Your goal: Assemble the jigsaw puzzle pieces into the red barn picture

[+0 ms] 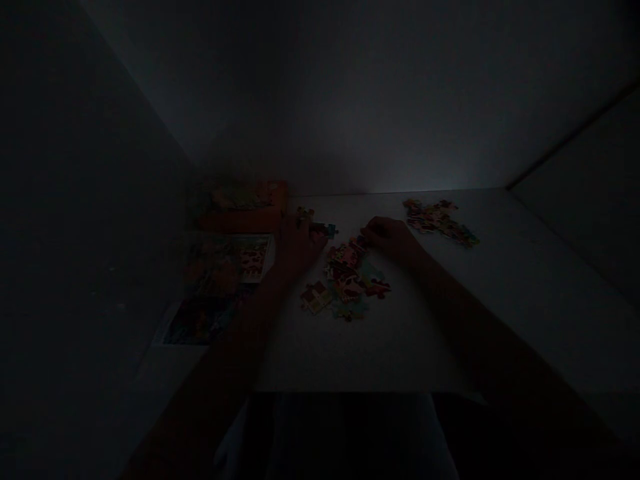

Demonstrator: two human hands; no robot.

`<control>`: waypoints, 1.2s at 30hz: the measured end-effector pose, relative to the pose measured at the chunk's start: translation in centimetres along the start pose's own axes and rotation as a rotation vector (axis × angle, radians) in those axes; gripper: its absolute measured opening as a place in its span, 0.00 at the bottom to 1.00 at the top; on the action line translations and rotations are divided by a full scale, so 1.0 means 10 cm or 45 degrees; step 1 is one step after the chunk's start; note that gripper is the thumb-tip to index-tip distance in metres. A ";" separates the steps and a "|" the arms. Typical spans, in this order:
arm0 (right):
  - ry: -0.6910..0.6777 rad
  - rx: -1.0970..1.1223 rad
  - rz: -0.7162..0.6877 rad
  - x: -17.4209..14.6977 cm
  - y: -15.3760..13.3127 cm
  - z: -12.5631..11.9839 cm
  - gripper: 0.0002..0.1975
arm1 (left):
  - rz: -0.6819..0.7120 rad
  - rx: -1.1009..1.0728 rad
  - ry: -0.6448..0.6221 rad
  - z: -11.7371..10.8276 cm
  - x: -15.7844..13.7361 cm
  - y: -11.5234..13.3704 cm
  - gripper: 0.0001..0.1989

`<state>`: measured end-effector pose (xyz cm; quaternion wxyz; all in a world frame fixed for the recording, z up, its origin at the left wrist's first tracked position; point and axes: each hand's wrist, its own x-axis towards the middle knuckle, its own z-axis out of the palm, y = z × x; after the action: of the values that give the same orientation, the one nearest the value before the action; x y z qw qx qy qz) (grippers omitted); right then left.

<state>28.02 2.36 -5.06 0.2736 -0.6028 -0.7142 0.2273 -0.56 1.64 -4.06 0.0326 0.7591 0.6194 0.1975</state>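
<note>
The scene is very dark. A loose pile of jigsaw puzzle pieces (345, 270) lies on the white table between my hands. My left hand (299, 243) rests beyond the pile's left side, thumb apart from the fingers. Beside its fingertips is a puzzle piece (305, 215), and a blue-edged piece (330, 231) shows by the thumb. My right hand (387, 237) is at the pile's far right edge, fingers curled into a pinch. A dark reddish puzzle piece (360, 241) is at its fingertips, partly hidden in the gloom.
Another heap of puzzle pieces (440, 221) lies at the back right. An orange box (245, 203) stands at the back left against the wall. In front of it are printed picture sheets (225, 267). A white wall (390, 120) closes off the table's far edge.
</note>
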 end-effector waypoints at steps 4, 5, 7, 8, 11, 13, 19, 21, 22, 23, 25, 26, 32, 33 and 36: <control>0.001 0.019 -0.031 0.01 0.06 0.02 0.19 | -0.042 -0.110 0.013 0.01 0.07 -0.03 0.22; 0.005 0.021 -0.037 0.01 0.07 0.02 0.20 | -0.043 -0.150 0.016 0.01 0.08 -0.04 0.23; 0.015 0.026 -0.052 0.01 0.07 0.02 0.20 | -0.025 -0.264 0.016 0.01 0.09 -0.07 0.24; 0.022 0.029 -0.058 0.01 0.07 0.02 0.20 | -0.005 -0.354 0.011 0.02 0.10 -0.08 0.23; 0.046 0.036 -0.079 0.01 0.04 0.00 0.19 | 0.036 -0.776 0.002 0.04 0.12 -0.10 0.16; 0.066 0.038 -0.091 0.01 0.03 -0.01 0.20 | -0.024 -1.107 0.036 0.05 0.15 -0.10 0.14; 0.091 0.059 -0.055 0.03 0.05 0.01 0.18 | -0.002 -1.299 -0.204 -0.01 0.23 -0.17 0.22; 0.093 0.066 -0.064 0.02 0.06 0.01 0.18 | 0.058 -0.978 -0.081 -0.03 0.22 -0.22 0.19; 0.092 0.069 -0.072 0.02 0.06 0.01 0.18 | 0.077 -0.792 -0.028 -0.04 0.20 -0.24 0.18; 0.086 0.068 -0.081 0.02 0.06 0.02 0.18 | 0.100 -0.609 -0.008 -0.04 0.18 -0.26 0.19; 0.072 0.057 -0.092 0.01 0.06 0.02 0.16 | 0.132 -0.299 -0.039 -0.05 0.13 -0.27 0.23; 0.065 0.049 -0.095 0.01 0.06 0.03 0.16 | 0.136 -0.184 -0.070 -0.06 0.11 -0.26 0.26; 0.028 0.024 -0.077 0.03 0.06 0.04 0.13 | 0.122 0.014 -0.144 -0.15 0.04 -0.11 0.27; 0.020 0.018 -0.073 0.03 0.06 0.03 0.13 | 0.119 0.011 -0.156 -0.17 0.04 -0.10 0.26; -0.009 0.008 -0.073 0.02 0.05 0.02 0.13 | 0.071 0.045 -0.198 -0.21 0.05 -0.06 0.29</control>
<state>28.26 2.67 -5.49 0.2792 -0.5805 -0.7315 0.2236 -1.77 1.80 -2.13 0.0618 0.7895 0.5971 0.1278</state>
